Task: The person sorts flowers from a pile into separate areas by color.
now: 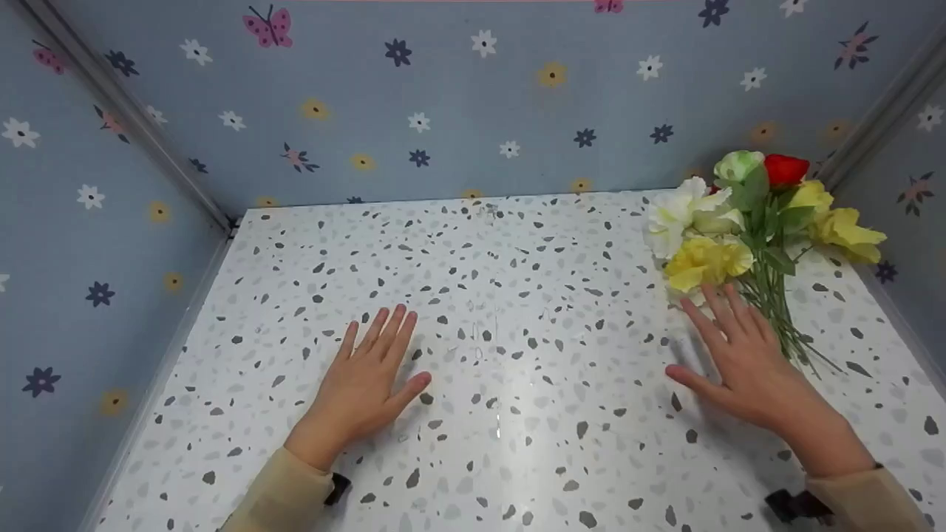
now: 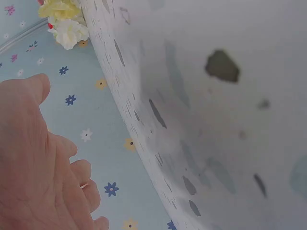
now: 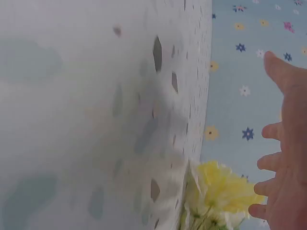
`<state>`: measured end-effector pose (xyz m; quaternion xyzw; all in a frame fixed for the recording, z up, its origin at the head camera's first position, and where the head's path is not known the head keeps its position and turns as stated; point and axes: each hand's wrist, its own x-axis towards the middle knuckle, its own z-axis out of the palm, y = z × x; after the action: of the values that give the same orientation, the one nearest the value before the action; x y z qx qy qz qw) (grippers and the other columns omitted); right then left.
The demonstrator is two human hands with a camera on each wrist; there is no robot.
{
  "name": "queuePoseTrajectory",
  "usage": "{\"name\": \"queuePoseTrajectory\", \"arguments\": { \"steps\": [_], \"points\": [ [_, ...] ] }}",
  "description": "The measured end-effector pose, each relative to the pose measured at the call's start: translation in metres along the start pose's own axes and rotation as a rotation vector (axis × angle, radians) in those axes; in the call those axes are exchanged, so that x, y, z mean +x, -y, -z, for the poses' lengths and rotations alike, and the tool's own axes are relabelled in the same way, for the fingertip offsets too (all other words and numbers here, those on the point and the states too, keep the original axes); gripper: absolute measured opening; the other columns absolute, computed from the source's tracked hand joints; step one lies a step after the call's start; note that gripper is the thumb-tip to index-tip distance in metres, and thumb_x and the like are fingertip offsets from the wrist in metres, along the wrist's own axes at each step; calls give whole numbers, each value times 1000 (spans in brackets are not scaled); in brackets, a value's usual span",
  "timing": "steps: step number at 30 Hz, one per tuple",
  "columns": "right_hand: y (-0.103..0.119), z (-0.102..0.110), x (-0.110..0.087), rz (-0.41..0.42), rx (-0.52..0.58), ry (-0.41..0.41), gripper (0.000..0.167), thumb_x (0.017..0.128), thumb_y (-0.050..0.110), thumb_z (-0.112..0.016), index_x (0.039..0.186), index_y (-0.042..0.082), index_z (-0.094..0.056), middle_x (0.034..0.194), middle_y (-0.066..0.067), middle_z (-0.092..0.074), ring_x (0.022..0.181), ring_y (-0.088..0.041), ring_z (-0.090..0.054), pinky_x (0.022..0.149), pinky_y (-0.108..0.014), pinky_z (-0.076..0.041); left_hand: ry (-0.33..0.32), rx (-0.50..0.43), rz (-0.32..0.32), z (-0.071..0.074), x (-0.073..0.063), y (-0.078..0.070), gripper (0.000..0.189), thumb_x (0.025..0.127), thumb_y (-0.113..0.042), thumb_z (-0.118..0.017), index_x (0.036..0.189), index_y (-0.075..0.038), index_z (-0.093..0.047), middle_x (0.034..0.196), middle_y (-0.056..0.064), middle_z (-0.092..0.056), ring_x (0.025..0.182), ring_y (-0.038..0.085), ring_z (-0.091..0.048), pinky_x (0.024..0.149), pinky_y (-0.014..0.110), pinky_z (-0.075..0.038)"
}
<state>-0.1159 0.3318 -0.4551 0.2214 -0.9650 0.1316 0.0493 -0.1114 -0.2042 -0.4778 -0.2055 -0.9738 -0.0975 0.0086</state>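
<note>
Palm down with fingers straight, my left hand (image 1: 363, 384) is over the left half of the speckled white tabletop (image 1: 517, 310) and holds nothing. My right hand (image 1: 754, 369) is also spread and bare, its fingertips overlapping the near side of a bunch of artificial flowers (image 1: 768, 214) in the head view. The bunch lies at the back right, with yellow, white, pale green and red blooms and long green stems pointing toward me. Yellow petals (image 3: 225, 187) show beyond the fingers in the right wrist view.
A blue panel (image 1: 443, 96) printed with flowers and butterflies stands along the back edge. Similar panels close off the left side (image 1: 96, 295) and the right side (image 1: 916, 192). Grey strips run up the corners. Small black devices (image 1: 798, 506) sit at both wrists.
</note>
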Motion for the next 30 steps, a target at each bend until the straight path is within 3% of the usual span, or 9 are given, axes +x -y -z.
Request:
{"name": "queuePoseTrajectory", "arguments": {
  "steps": [3, 6, 10, 13, 16, 19, 22, 26, 30],
  "points": [
    [-16, 5, 4, -71, 6, -6, 96, 106, 53, -67, 176, 12, -16, 181, -24, -8, 166, -48, 0, 129, -74, -3, -1, 2, 3, 3, -1, 1, 90, 111, -63, -44, 176, -9, -12, 183, 11, -13, 169, 33, -9, 134, 61, -2],
    [-33, 9, 9, -144, -8, -1, 91, 107, 50, -67, 171, -1, -25, 175, -34, -21, 160, -58, -17, 119, -84, -20, -2, 6, 11, 4, -1, 1, 91, 111, -64, -44, 176, -9, -12, 183, 11, -12, 169, 32, -7, 134, 61, -2],
    [-51, 13, 12, -229, -46, 53, 81, 109, 39, -66, 160, -15, -35, 156, -46, -39, 142, -67, -35, 111, -85, -30, 3, 2, 12, 4, 0, 1, 91, 111, -65, -43, 176, -9, -11, 183, 11, -10, 169, 33, -8, 134, 61, -3],
    [-59, 14, 11, -276, -67, 88, 68, 110, 30, -64, 152, -20, -42, 145, -50, -45, 132, -71, -40, 108, -83, -33, 3, -1, 5, 4, 1, 0, 92, 111, -65, -42, 176, -9, -10, 183, 12, -10, 169, 34, -9, 134, 61, -4],
    [-64, 13, 11, -300, -83, 63, 49, 108, 22, -64, 139, -17, -57, 134, -46, -56, 119, -69, -47, 98, -82, -40, 7, 1, 4, 4, 1, -2, 92, 111, -65, -42, 176, -8, -9, 183, 12, -10, 169, 33, -8, 134, 61, -4],
    [-69, 10, 12, -292, -63, 1, 24, 104, 11, -66, 114, -9, -72, 112, -36, -70, 97, -60, -56, 82, -73, -45, 12, -5, 6, 5, 1, -2, 92, 112, -65, -42, 176, -8, -9, 183, 12, -10, 169, 32, -6, 134, 61, -5],
    [-71, 10, 14, -300, 11, -20, 12, 99, 5, -67, 96, -3, -75, 90, -25, -72, 81, -48, -62, 73, -64, -48, 10, -26, 9, 6, 1, -2, 92, 112, -64, -43, 176, -7, -9, 183, 13, -10, 168, 35, -9, 134, 62, -6],
    [-67, 14, 18, -349, 104, 34, 12, 103, 5, -65, 100, -3, -74, 90, -21, -70, 85, -44, -66, 73, -61, -53, 7, -69, 20, 6, 1, -1, 92, 112, -65, -43, 176, -8, -8, 183, 13, -10, 168, 37, -10, 134, 63, -8],
    [-53, 18, 28, -360, 148, -11, 18, 107, 9, -66, 111, -7, -75, 97, -25, -72, 87, -44, -67, 73, -58, -54, -2, -116, 31, 9, 4, -2, 92, 113, -64, -43, 176, -8, -7, 183, 12, -7, 168, 35, -6, 134, 62, -9]
  ]
}}
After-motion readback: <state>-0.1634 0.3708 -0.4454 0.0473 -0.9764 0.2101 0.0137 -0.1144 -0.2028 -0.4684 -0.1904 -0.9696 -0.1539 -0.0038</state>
